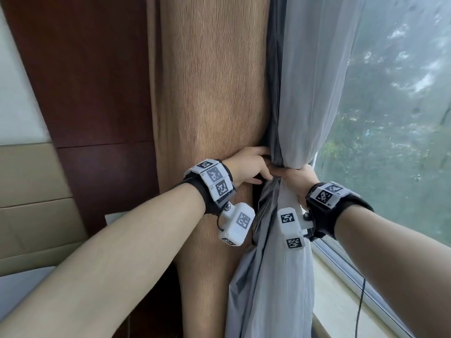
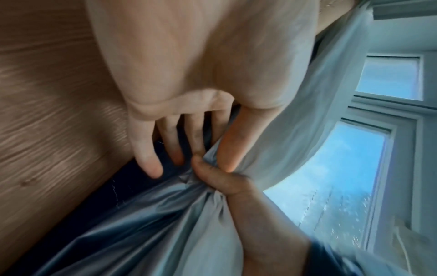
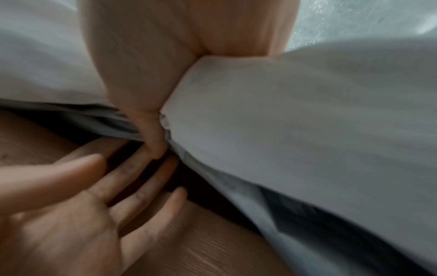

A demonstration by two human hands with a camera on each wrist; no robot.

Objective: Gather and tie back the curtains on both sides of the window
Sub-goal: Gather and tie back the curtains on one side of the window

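The right hand squeezes the white curtain into a tight bunch, with its fingers curled around the cloth and its thumb pressed on the front. The left hand holds nothing; its fingers are straight and spread, and they reach into the dark gap between the brown curtain and the gray lining, right beside the bunch. In the left wrist view the left thumb lies on the white cloth and touches the right thumb. The bunch sits at the left edge of the window, just beside the brown curtain, and the loose cloth below it hangs down past the window sill. So the gathering on this side looks partly done: the white curtain and some of the gray lining are pulled together, but the brown curtain hangs flat and wide and is not in the bunch. I cannot see a tie, cord or hook anywhere, so nothing is tied yet. The other side of the window is out of view, so I cannot tell how it stands; it likely needs doing too.
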